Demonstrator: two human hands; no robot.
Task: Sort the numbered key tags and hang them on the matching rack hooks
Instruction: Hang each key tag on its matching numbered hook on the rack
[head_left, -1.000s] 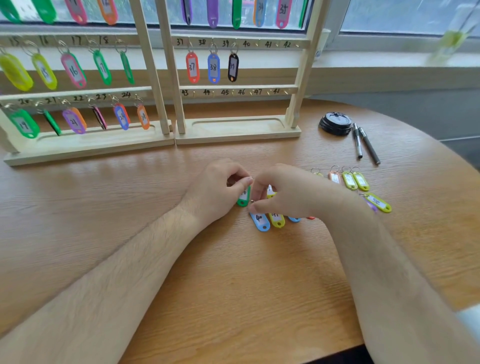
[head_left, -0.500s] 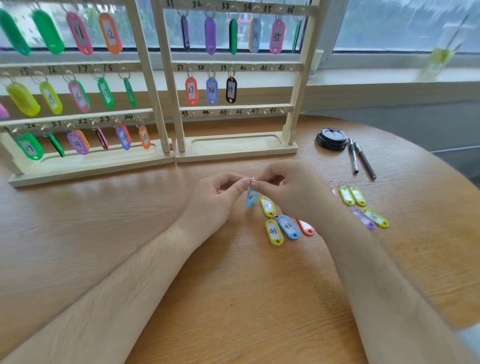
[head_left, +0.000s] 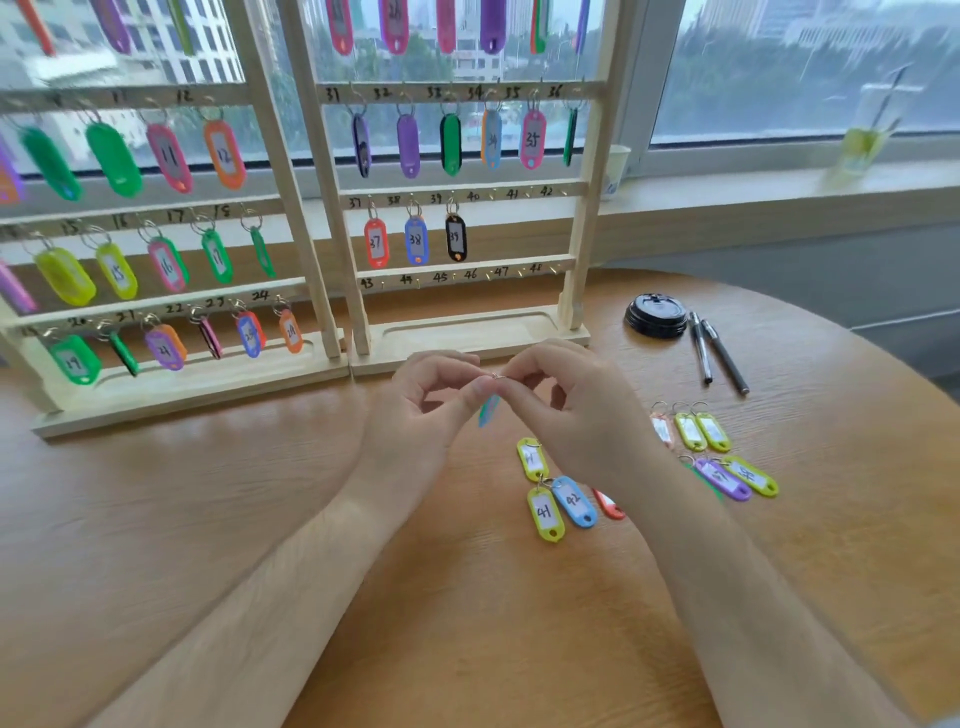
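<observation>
My left hand (head_left: 423, 410) and my right hand (head_left: 569, 410) meet above the table and together pinch the metal ring of a light blue key tag (head_left: 488, 410), which hangs below the fingertips. Loose tags lie on the table: a yellow tag 41 (head_left: 545, 514), a blue tag 42 (head_left: 574, 501), another yellow tag (head_left: 531, 458) and a red tag (head_left: 609, 505) partly under my right wrist. The right wooden rack (head_left: 582, 249) holds tags 37 (head_left: 375, 241), 38 (head_left: 416, 240) and 39 (head_left: 455, 236); hooks 40 to 48 are bare.
A second rack (head_left: 182, 382) at the left carries several coloured tags. More loose tags (head_left: 711, 452) lie to the right of my right hand. A black lid (head_left: 655, 315) and two pens (head_left: 714, 353) lie further back right. A drink cup (head_left: 865, 132) stands on the windowsill.
Both hands have lifted off the table with the light blue tag, which now dangles from its ring. The view has tilted up, showing more of the racks.
</observation>
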